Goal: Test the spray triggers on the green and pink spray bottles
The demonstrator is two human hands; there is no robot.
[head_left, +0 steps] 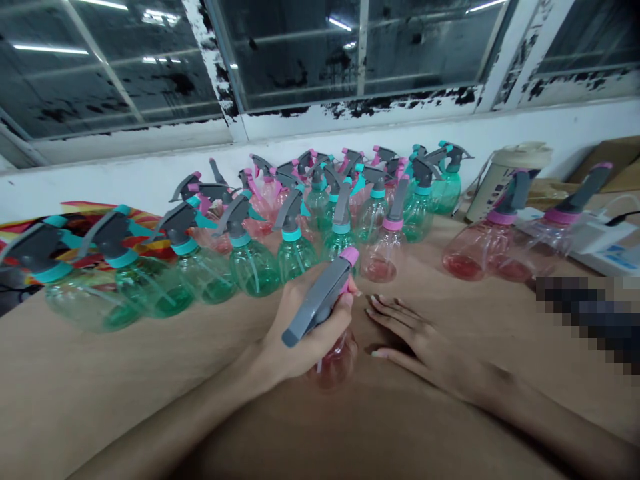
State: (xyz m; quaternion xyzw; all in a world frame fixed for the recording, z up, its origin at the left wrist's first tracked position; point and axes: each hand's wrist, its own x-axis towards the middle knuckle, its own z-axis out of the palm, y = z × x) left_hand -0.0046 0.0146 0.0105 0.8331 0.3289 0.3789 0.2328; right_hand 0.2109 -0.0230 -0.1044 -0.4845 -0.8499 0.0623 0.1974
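My left hand (305, 327) is wrapped round the neck of a pink spray bottle (333, 367) with a grey trigger head and pink nozzle. The bottle is on or just above the table at its near middle; which of the two I cannot tell. Just right of it, my right hand (420, 340) lies palm down on the tabletop, fingers stretched out and holding nothing. Beyond my hands stands a green spray bottle (255, 267) in a row of similar ones. A pink-collared spray bottle (383, 257) stands close past my left hand's fingertips.
More green and pink spray bottles crowd toward the wall (165, 150). Two pink-collared bottles stand at the right, one a clear spray bottle (467, 250). Behind them are a pale jug (505, 177), a white power strip (605, 233) and a cardboard box (610, 167). A colourful cloth (100, 217) lies at far left.
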